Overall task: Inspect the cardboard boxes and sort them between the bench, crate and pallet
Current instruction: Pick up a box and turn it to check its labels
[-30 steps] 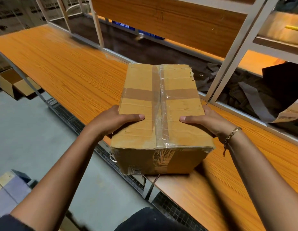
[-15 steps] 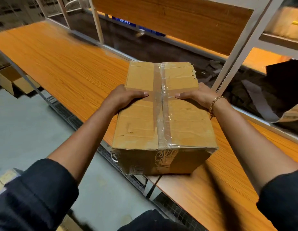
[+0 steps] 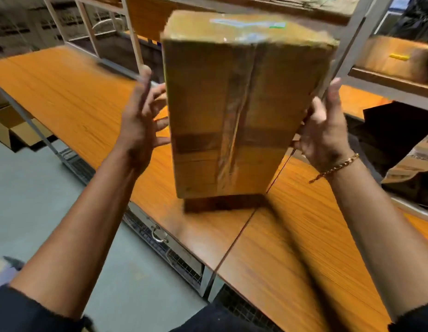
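Observation:
A taped brown cardboard box (image 3: pixel 232 111) stands tipped up on its short end on the orange wooden bench (image 3: pixel 71 92), its long taped face towards me. My right hand (image 3: pixel 320 130) grips the box's right edge, thumb up along the side and a gold bracelet on the wrist. My left hand (image 3: pixel 141 121) is at the box's left side with its fingers spread, only the fingertips at the cardboard. The frame is blurred by motion.
Metal shelf posts (image 3: pixel 134 37) rise behind the bench. An open cardboard carton (image 3: pixel 14 130) sits on the floor at left. Dark bags and a torn box (image 3: pixel 409 161) lie under the shelf at right. A wire-mesh crate (image 3: pixel 165 245) shows under the bench edge.
The box lay flat on the bench with both hands on its top; it has now swung up onto its end. My left hand has loosened and spread its fingers.

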The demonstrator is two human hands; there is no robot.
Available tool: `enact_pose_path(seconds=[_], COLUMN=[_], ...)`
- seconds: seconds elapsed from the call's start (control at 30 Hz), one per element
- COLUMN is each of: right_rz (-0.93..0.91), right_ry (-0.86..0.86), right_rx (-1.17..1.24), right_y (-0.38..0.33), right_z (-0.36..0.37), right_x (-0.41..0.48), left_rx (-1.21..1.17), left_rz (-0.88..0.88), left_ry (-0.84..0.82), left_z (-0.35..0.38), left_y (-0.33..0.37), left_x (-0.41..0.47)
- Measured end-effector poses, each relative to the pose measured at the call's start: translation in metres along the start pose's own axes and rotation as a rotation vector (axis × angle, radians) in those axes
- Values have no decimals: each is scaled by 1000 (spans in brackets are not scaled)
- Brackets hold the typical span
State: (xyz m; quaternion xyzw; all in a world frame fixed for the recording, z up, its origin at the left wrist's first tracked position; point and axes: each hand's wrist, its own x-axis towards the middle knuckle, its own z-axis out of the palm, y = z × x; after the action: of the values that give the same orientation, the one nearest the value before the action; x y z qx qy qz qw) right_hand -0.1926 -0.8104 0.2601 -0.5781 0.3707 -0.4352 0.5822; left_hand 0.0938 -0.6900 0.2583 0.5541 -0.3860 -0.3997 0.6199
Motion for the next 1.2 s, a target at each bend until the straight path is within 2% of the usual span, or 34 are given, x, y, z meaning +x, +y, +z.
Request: enact_pose_path(seconds=[0.1, 0.17, 0.23, 0.33, 0.47, 0.57, 0.63, 0.7, 0.73, 0.8, 0.9, 1.0, 1.1, 1.2], right_rz=[75, 55, 37, 98, 91, 52, 33, 3, -20, -89, -257, -391, -409, -401], right_ry=[-71, -97, -83, -35, 20, 104, 94, 86, 72, -1, -144, -315, -509, -682], right_rx=[15, -126, -208, -139, -240, -284, -300, -339, -383, -499, -755, -1007, -1135, -1283], right_y=[0, 19, 47, 91, 124, 128, 128, 114, 102, 72, 22, 3, 3, 5], right_z=[-10, -13, -18, -24, -18, -13, -14, -14, -16, -21, -18, 3, 30, 45], right_x=[-23, -33, -42, -64, -81, -83, -85, -87, -86, -81, -73, -75, -80, -72], left_rx=[-57, 42, 181, 283, 612, 648, 655, 516, 340, -11, -345, -682, -835, -818], left_rz=[-165, -92, 16, -18, -13, 58, 48, 21, 2, -154, -386, -520, -662, -831], left_ry=[-44, -39, 61, 102, 213, 278, 276, 236, 211, 167, 110, 104, 202, 247], left_z=[-2, 10, 22, 24, 30, 38, 37, 31, 28, 21, 11, 0, -2, 4], left_y=[-1, -26, -58, -97, -113, -118, -115, -109, -103, -94, -101, -135, -170, -196], left_x=[-21, -42, -58, -75, -83, -85, -84, -86, -88, -90, -100, -124, -151, -175])
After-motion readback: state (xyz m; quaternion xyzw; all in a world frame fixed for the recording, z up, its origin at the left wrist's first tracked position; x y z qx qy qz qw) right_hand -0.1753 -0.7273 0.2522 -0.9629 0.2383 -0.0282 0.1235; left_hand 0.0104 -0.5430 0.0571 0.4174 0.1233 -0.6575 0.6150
